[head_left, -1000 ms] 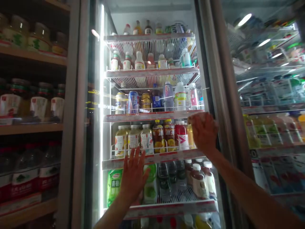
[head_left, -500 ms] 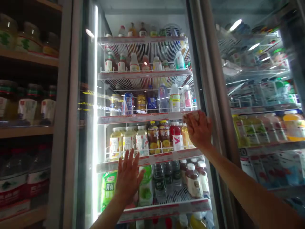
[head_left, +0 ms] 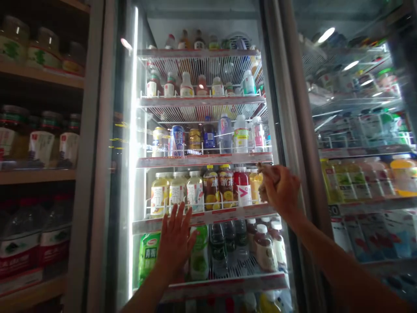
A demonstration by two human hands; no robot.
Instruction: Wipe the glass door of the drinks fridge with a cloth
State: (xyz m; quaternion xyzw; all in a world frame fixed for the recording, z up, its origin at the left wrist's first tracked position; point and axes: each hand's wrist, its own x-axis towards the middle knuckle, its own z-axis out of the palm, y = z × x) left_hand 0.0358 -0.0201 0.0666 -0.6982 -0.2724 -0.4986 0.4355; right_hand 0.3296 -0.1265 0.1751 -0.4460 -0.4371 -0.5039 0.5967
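Note:
A crumpled cloth [head_left: 269, 178] is bunched in my right hand [head_left: 284, 191], whose fingers are closed around it near the right edge of the glass door [head_left: 202, 21]. My left hand [head_left: 177, 237] is spread with fingers pointing up, at the glass in front of the lower shelves. Whether its palm touches the glass I cannot tell. Behind the door stand pale tea bottles [head_left: 177, 193], brown drink bottles [head_left: 211, 189] and a red bottle [head_left: 242, 187]. Below them are a green packet [head_left: 150, 256] and clear water bottles [head_left: 218, 248].
A metal door frame [head_left: 295, 108] runs along the right of this door. Beyond it, a second glass-fronted cooler holds yellow bottles [head_left: 343, 180]. At the left, a dark wooden shelf [head_left: 39, 176] carries jars and bottles. A bright light strip [head_left: 133, 152] lines the left side.
My right hand has moved down and slightly right with the cloth, and its fingers have curled more around it. My left hand stays in nearly the same place, fingers spread.

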